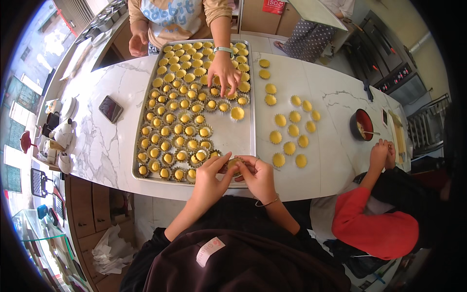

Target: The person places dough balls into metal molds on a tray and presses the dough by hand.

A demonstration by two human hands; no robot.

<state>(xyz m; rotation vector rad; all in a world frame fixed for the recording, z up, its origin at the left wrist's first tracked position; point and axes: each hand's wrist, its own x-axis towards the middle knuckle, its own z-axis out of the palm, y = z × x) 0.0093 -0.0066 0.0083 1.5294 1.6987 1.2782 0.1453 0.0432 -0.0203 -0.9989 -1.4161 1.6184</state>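
My left hand (212, 173) and my right hand (258, 179) meet over the near edge of a large metal baking tray (234, 136). Between their fingertips they pinch a small fluted tart tin (235, 164), with both thumbs pressed at it; its inside is partly hidden by the fingers. On the tray's near and left part stand several rows of fluted tins, each with a yellow dough ball (185, 118) in it. Yellow tart shells (189, 78) fill the far rows. One lone tart shell (237, 113) sits near the tray's right side.
Across the table a co-worker's hand (224, 73) reaches down over the tray. Loose tart shells (293, 130) lie on the marble tabletop (331, 146) to the right. A dark bowl with a spoon (361, 125) stands farther right, by a person in red sleeves (377, 224). A phone (111, 108) lies left.
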